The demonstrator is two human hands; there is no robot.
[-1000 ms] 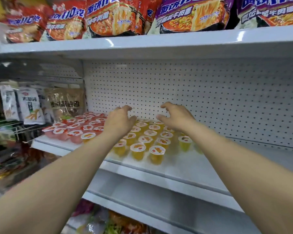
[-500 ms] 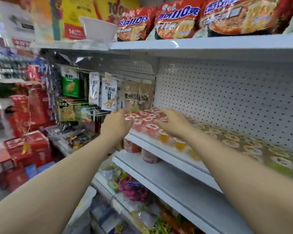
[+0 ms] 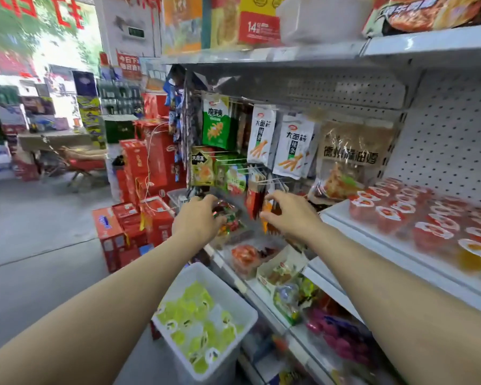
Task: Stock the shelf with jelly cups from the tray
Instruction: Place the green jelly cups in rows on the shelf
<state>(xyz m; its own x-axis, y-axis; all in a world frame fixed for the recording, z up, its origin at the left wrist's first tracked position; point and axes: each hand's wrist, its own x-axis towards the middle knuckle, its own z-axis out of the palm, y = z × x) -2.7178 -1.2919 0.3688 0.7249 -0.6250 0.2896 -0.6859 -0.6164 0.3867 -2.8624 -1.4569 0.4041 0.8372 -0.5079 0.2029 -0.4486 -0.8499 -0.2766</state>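
Hands (image 3: 197, 218) (image 3: 286, 215) loosely curled, empty; white plastic tray (image 3: 242, 298) holds glossy green jelly cups (image 3: 195, 323).

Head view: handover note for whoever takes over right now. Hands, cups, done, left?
Left hand: in the air, fingers loosely curled, nothing in its grip.
Right hand: the same, empty, level with the left one in front of the hanging snack packs.
White tray: low by the shelf unit, holding green jelly cups.
Shelf: red jelly cups in rows, one orange jelly cup at the right.
Done: red and orange cups stocked.
Left: move the green cups from tray to shelf.
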